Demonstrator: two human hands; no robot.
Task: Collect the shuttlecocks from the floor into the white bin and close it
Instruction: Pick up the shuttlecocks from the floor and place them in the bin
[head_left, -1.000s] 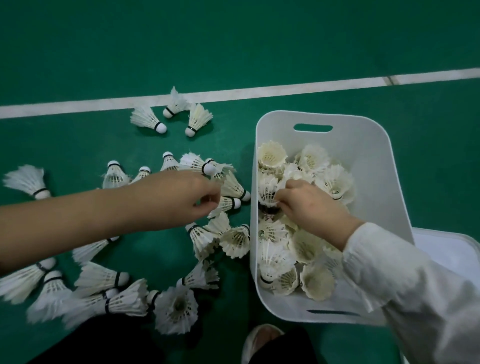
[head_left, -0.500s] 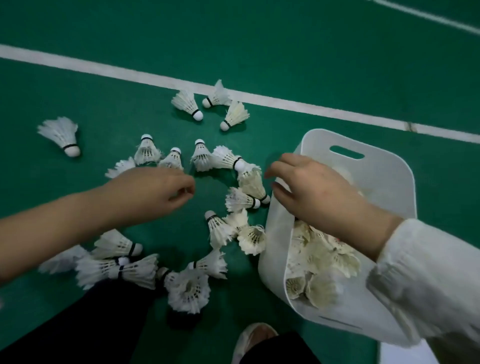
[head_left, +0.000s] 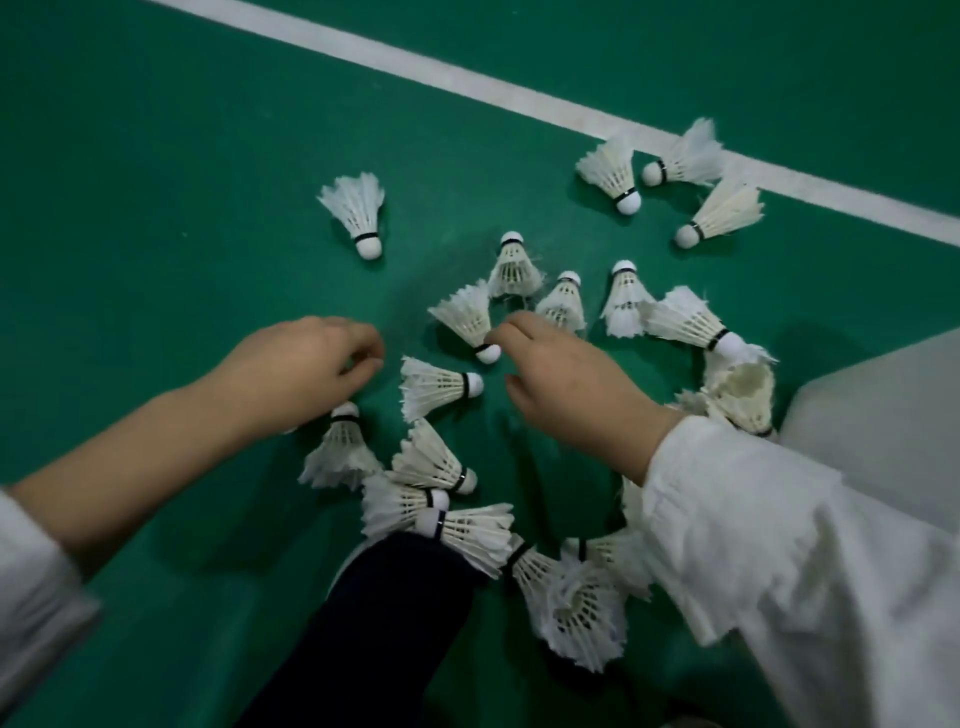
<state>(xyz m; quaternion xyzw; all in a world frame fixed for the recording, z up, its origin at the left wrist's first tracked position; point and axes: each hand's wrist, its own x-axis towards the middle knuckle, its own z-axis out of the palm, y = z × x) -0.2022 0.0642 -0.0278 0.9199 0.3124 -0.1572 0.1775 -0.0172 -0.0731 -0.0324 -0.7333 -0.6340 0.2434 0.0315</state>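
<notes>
From my remote seat, the white bin is only a pale slab of outer wall at the right edge of the head view, and I cannot see inside it, so I cannot tell what it holds now. Just left of it, the shuttlecocks lie scattered on the green floor in a loose ring, some touching or overlapping, with a heap of them near the dark trouser leg.

My operator's right hand is down among them. Its index fingertip touches the cork of one tilted shuttlecock while the thumb stands apart, so nothing is pinched. The left hand hovers just left of the ring with its fingers curled in toward the thumb, and I cannot tell whether it holds anything. A shuttlecock lies under its wrist.

Further out, a lone shuttlecock lies apart at upper left, and a trio lies by the white line. White sleeves frame the bottom corners.

Half a second ago the right hand was at the bin's rim and I could see shuttlecocks piled inside. Since then it has crossed to the floor pile, and the bin has slid out toward the frame's edge
</notes>
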